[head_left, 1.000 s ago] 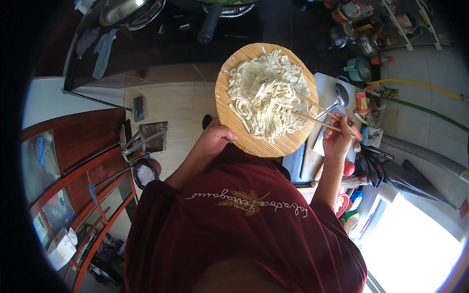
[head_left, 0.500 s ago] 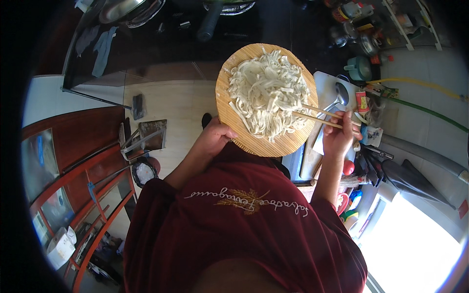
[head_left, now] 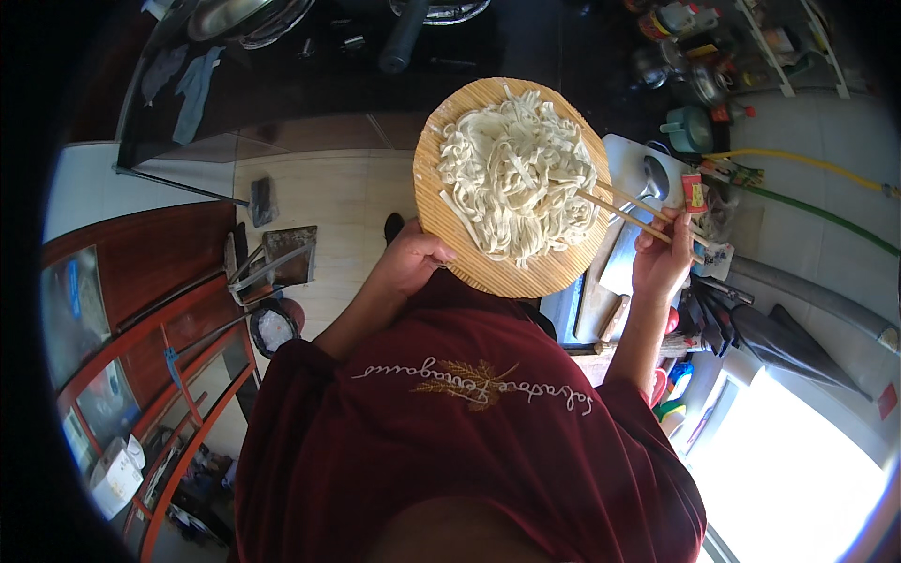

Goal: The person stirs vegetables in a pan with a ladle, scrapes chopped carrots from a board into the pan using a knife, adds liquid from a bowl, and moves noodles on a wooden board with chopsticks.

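My left hand (head_left: 417, 259) grips the near left rim of a round ribbed wooden board (head_left: 438, 225), thumb on top and fingers hidden beneath. A tangled heap of pale flat noodles (head_left: 516, 178) covers most of the board. Between the fingers of my right hand (head_left: 664, 251) is a pair of wooden chopsticks (head_left: 627, 214); their tips touch the right edge of the noodles. The board is held up in front of my body, its far edge over the dark counter's front.
To the right, a knife (head_left: 616, 317) and a ladle (head_left: 654, 178) lie on the worktop. A green pot (head_left: 688, 129) and jars stand beyond them. Along the back runs a black counter (head_left: 310, 94) with a pan (head_left: 225, 17). A red-framed rack (head_left: 192, 422) stands at left.
My right hand has shifted slightly right and down with the chopsticks. Their tips are now at the noodles' edge. The noodles lie a little flatter, and the board is almost unmoved.
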Tool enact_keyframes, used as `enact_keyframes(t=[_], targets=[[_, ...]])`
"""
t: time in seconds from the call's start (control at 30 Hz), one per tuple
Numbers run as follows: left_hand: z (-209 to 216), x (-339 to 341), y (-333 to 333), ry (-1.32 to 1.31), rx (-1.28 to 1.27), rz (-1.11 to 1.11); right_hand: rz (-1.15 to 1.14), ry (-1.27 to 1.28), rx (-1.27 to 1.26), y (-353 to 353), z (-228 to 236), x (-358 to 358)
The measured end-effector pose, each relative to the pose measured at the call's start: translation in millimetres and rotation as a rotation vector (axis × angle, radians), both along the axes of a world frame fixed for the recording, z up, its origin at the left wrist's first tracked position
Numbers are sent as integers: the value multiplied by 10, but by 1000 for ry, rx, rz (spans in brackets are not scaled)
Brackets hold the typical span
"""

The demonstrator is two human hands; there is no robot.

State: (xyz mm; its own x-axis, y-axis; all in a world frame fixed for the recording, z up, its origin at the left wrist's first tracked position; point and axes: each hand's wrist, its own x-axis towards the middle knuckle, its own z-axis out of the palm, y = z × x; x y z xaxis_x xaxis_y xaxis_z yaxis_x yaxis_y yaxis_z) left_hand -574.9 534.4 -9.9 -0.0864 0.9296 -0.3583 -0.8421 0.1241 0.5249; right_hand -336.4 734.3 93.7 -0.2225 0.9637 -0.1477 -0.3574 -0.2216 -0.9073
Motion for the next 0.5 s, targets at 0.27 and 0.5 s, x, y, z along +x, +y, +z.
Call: enact_keyframes(t=[0.27,0.5], targets=[[-94,54,-18,29,-4,2,13,56,-218,50,-248,164],[219,99,62,28,-14,80,117,231,-396,-24,-444,-229]])
